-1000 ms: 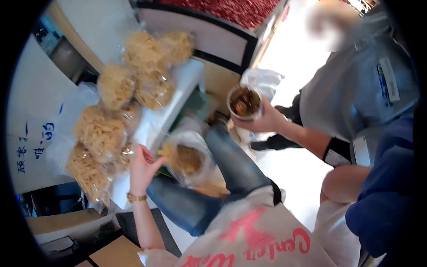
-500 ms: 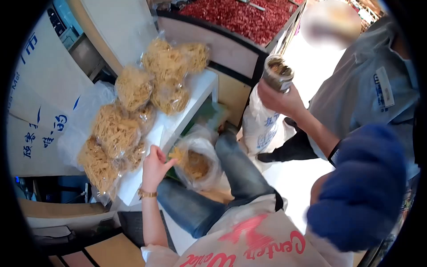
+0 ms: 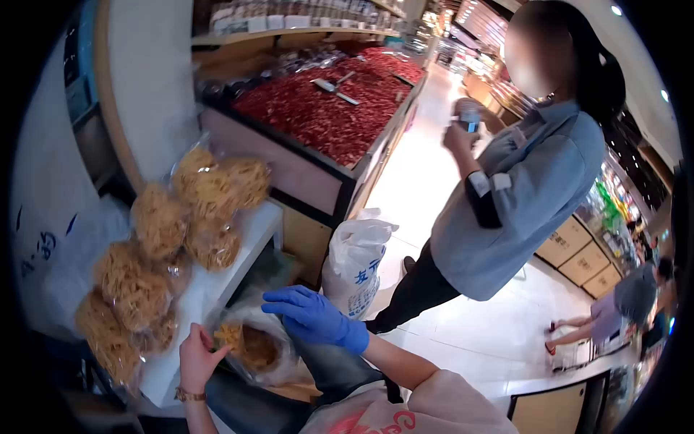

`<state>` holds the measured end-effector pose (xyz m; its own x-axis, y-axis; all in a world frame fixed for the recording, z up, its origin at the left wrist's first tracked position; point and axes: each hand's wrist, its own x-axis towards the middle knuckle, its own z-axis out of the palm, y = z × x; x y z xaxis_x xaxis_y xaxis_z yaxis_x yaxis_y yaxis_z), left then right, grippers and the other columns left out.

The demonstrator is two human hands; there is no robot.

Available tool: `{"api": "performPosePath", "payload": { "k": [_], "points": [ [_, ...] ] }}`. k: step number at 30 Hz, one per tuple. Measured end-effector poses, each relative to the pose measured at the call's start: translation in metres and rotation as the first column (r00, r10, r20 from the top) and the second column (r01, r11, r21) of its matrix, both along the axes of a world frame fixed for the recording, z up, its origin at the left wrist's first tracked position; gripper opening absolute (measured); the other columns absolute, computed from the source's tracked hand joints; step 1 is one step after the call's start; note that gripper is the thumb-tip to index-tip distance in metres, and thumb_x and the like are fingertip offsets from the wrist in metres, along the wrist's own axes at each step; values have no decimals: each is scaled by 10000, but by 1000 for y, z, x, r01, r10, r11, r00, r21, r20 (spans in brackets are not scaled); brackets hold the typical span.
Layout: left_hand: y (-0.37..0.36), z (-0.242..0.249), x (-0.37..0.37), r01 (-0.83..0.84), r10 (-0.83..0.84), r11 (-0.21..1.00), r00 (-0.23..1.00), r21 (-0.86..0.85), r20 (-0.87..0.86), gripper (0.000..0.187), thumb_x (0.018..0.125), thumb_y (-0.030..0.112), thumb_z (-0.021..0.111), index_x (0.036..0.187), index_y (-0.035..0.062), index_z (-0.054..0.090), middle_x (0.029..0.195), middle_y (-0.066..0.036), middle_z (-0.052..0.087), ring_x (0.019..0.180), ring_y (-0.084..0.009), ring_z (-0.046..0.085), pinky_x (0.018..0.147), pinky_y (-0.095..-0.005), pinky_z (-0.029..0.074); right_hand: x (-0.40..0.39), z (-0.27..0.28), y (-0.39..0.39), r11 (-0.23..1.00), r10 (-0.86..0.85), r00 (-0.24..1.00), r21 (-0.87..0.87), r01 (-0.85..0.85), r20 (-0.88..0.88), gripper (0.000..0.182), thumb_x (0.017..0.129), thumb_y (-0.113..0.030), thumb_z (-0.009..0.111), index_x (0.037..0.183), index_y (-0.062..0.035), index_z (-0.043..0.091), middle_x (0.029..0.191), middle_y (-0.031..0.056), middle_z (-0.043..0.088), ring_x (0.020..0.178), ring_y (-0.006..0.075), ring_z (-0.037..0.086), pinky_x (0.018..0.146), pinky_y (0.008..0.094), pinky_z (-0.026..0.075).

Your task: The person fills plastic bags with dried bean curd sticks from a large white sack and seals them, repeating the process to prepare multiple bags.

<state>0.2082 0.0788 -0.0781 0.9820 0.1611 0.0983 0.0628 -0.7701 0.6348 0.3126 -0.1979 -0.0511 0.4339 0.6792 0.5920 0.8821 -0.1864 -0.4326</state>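
My bare left hand [image 3: 199, 360], with a band at the wrist, is closed, thumb and fingers pinched at a small bunch of yellow dried strips [image 3: 230, 335]. These overlap the rim of an open clear plastic bag [image 3: 285, 359] between my knees, which has brown-yellow contents. My right hand [image 3: 318, 317], in a blue glove, hovers to the right of the bag's mouth. Its fingers reach out flat to the left and nothing shows in them. Left of my hands, several clear bags of yellow dried strips [image 3: 134, 286] are piled on a white stand [image 3: 249, 242].
A bin of red dried pieces [image 3: 325, 108] with scoops stands ahead. A white printed sack [image 3: 354, 267] is on the floor near my right knee. A person in a grey shirt [image 3: 520, 195] stands at right, holding a small object [image 3: 468, 119]. Farther right is another person [image 3: 614, 307].
My gloved right hand has come from close to the camera at lower right to beside the bag. My view has tilted up. The person in grey has stepped back and turned. My left hand keeps its pinch.
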Motion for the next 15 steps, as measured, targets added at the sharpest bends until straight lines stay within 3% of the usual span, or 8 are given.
{"api": "performPosePath", "payload": {
  "k": [3, 4, 5, 7, 8, 11, 14, 15],
  "points": [
    [-13, 4, -1, 131, -132, 990, 991, 59, 13, 514, 664, 345, 780, 963, 41, 493, 699, -91, 558, 637, -283, 568, 567, -376, 461, 9, -41, 28, 975, 214, 976, -52, -216, -42, 499, 745, -19, 512, 1238, -100, 516, 1294, 114, 483, 1179, 333, 466, 961, 425, 388],
    [-15, 14, -2, 160, -146, 982, 980, 97, -134, 516, 692, 371, 754, 988, 42, 489, 716, -99, 565, 675, -297, 575, 593, -384, 465, 9, -53, 36, 956, 289, 952, -18, -292, -102, 523, 741, -34, 512, 1259, -103, 500, 1288, 121, 486, 1191, 326, 455, 985, 433, 368],
    [-17, 17, -4, 204, -197, 974, 977, 97, -83, 522, 702, 385, 742, 991, 40, 477, 725, -109, 566, 699, -314, 578, 617, -395, 463, 7, -53, 45, 937, 286, 955, -186, -295, -76, 551, 722, -66, 545, 1269, -112, 494, 1272, 119, 496, 1199, 317, 452, 1023, 452, 329],
    [-13, 26, -10, 262, -258, 958, 965, 116, -46, 497, 704, 368, 740, 942, 38, 455, 746, -122, 555, 710, -330, 569, 617, -401, 454, 1, -51, 64, 878, 371, 929, -330, -348, 7, 567, 670, -143, 624, 1226, -116, 512, 1214, 101, 527, 1185, 285, 469, 1069, 517, 246],
    [-13, 24, -12, 243, -250, 966, 966, 93, 71, 453, 667, 306, 783, 829, 54, 444, 656, -85, 491, 597, -267, 499, 553, -359, 417, 4, -58, 69, 847, 413, 910, -383, -368, 38, 482, 665, -164, 632, 1139, -118, 557, 1147, 85, 554, 1169, 271, 482, 1067, 529, 248],
    [-4, 35, -15, 236, -241, 969, 968, 77, 65, 427, 673, 255, 776, 836, 46, 441, 697, -75, 503, 636, -247, 512, 577, -335, 427, 10, -61, 85, 783, 485, 856, -524, -335, 176, 221, 723, -167, 585, 940, -158, 623, 909, 14, 582, 939, 180, 550, 1065, 493, 278],
    [3, 21, -24, 172, -169, 985, 973, -1, 157, 412, 687, 235, 769, 906, 45, 477, 765, -81, 531, 678, -226, 539, 623, -324, 453, 3, -48, 95, 757, 450, 859, -614, -223, 244, 212, 734, -154, 556, 930, -183, 631, 853, -11, 571, 853, 140, 538, 1077, 468, 268],
    [2, 18, -28, 136, -117, 986, 975, -93, 187, 459, 716, 229, 751, 1072, 66, 513, 984, -110, 538, 737, -210, 553, 691, -317, 482, 7, -51, 97, 744, 455, 855, -635, -210, 249, 219, 760, -140, 556, 957, -187, 640, 860, -25, 577, 904, 135, 539, 1096, 466, 239]
  ]
}}
